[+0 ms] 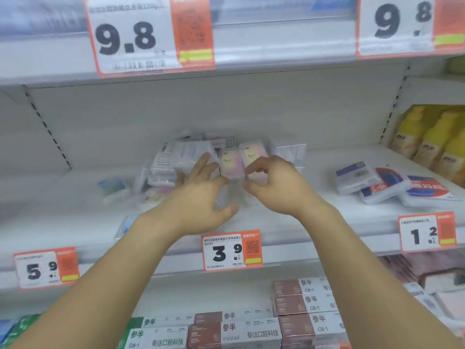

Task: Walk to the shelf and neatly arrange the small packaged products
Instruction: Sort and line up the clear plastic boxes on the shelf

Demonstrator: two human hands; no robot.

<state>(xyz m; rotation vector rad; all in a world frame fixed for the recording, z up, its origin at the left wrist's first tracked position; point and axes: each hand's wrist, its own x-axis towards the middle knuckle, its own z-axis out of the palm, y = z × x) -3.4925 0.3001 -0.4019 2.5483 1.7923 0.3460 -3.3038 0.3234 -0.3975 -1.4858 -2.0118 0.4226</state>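
Packs on the middle shelf (327, 217) are the work item. Largest group: a loose white heap (173, 157) at centre-left, its packs lying at mixed angles — too overlapped to count. Next, at the right end, a pile of blue-and-red packs (385, 185); three or four can be told apart, all askew. Smallest group: two pink packs (232, 163), standing upright and touching side by side at the shelf's centre, long axes vertical, faces toward the camera.

Both pink packs lie directly ahead of the hands, toward the back of the shelf. The left hand (203, 195) is spread, fingers nearly straight; its fingertips touch the left edge of the left pink pack and the heap beside it, with no grip taken. The right hand (274, 185) has curled fingers pinching the lower edge of the right pink pack (253, 153). The hands are about equally near the pair — the left is nearer the heap.

Judged step: squaring the pink pair. The heap to the left appears unsorted, so most of the arranging is likely not yet done.
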